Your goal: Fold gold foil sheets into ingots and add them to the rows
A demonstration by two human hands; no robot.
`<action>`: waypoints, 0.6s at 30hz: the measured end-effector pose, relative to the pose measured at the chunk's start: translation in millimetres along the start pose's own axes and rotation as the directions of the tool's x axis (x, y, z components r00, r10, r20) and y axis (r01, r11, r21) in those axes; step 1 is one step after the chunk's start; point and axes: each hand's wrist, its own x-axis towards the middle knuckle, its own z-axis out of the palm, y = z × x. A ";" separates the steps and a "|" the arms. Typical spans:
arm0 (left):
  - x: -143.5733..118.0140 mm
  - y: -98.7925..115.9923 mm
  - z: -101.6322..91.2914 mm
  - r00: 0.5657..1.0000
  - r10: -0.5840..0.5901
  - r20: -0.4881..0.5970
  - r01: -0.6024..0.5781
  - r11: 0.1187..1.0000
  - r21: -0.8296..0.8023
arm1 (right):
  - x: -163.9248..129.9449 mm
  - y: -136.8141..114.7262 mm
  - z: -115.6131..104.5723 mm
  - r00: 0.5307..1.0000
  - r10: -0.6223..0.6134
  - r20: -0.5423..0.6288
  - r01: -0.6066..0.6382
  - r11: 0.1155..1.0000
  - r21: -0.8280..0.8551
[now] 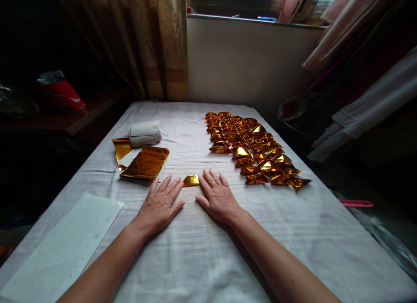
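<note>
Both hands lie flat, fingers spread and gripping nothing: the left hand [160, 206] and right hand [217, 198] flank a small folded gold foil piece [191, 180] at frame centre, fingertips just touching its ends. Pressing evenly from both sides should keep creases sharp. Upper right lie rows of finished folded pieces [252, 149]; upper left, flat foil sheets [145, 163]. No writing is legible.

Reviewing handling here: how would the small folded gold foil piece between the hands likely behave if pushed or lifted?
The folded gold piece looks like thin metallic foil paper, so probably very light and easily crushed. Its glossy face suggests it may slide on the white cloth when the left hand or right hand nudges it. Lying flat, it seems unlikely to roll.
</note>
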 end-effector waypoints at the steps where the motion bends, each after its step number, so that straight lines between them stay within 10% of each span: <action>1: 0.2 0.3 0.9 1.000 -0.003 -0.013 0.003 1.000 0.001 | 0.7 -0.7 0.4 1.000 -0.006 -0.013 0.006 1.000 -0.006; 18: -0.2 2.0 6.8 0.997 -0.037 -0.067 0.038 0.999 0.015 | 26.0 -13.2 2.1 0.997 -0.075 -0.036 0.076 0.997 0.018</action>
